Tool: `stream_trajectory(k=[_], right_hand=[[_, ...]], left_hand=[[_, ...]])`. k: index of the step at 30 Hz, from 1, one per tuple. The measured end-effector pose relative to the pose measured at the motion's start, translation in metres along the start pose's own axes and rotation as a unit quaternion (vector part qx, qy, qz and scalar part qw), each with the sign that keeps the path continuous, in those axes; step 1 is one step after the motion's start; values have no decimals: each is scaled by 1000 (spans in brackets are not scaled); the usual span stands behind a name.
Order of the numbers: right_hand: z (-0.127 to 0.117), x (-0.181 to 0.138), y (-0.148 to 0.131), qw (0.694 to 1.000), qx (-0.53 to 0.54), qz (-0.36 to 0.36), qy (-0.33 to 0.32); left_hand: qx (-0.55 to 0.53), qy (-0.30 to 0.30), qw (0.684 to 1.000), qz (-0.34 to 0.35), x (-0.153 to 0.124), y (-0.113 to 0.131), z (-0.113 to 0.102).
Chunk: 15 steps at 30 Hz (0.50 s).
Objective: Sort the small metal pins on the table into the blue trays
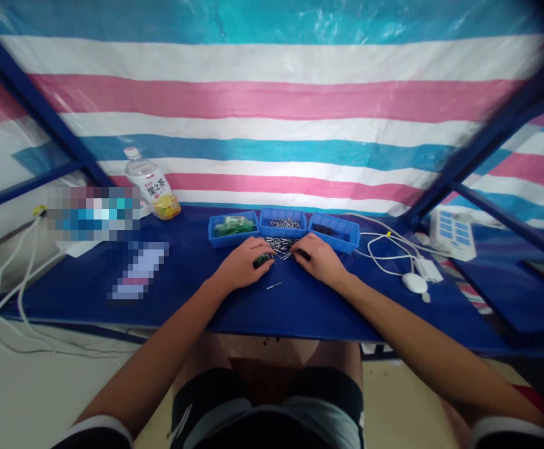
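Note:
My left hand [246, 263] rests on the blue table with its fingers curled round a small dark green piece [262, 260]; its exact kind is too small to make out. My right hand [321, 259] is closed at the right edge of a pile of thin silver metal rods [280, 245]. A dark spot shows under its fingers, and what they hold is unclear. One loose rod [274, 285] lies nearer to me. Behind the hands stand three blue bins: the left bin [233, 241] with green clear pieces, the middle bin [283, 231] with silver pieces, the right bin [347, 239] with small black pieces.
A drink bottle [154, 186] stands at the back left, beside blurred-out items. White cables and a round white plug piece [415, 283] lie on the right, near a white power strip [452, 234]. Blue frame posts and a striped sheet [272, 100] enclose the table [300, 312].

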State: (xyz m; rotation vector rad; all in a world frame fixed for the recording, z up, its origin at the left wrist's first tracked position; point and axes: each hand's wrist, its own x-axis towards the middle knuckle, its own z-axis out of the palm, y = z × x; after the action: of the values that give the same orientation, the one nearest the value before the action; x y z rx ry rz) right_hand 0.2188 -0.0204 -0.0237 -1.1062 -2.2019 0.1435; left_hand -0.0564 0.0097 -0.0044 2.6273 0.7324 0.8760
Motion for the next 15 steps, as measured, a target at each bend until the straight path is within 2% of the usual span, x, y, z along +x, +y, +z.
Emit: stream_trajectory(k=[4, 8, 12, 15], right_hand=[[-1, 0, -4, 998, 50, 28, 40], [0, -1, -6, 987, 110, 85, 79], [3, -1, -6, 971, 167, 135, 108], [7, -2, -6, 950, 237, 171, 112]], left_hand=[[8, 2, 1000, -17, 2, 1, 6], [16, -2, 1000, -19, 0, 4, 7], [3, -30, 1000, -10, -2, 9, 11], [8, -16, 999, -44, -2, 10, 17]])
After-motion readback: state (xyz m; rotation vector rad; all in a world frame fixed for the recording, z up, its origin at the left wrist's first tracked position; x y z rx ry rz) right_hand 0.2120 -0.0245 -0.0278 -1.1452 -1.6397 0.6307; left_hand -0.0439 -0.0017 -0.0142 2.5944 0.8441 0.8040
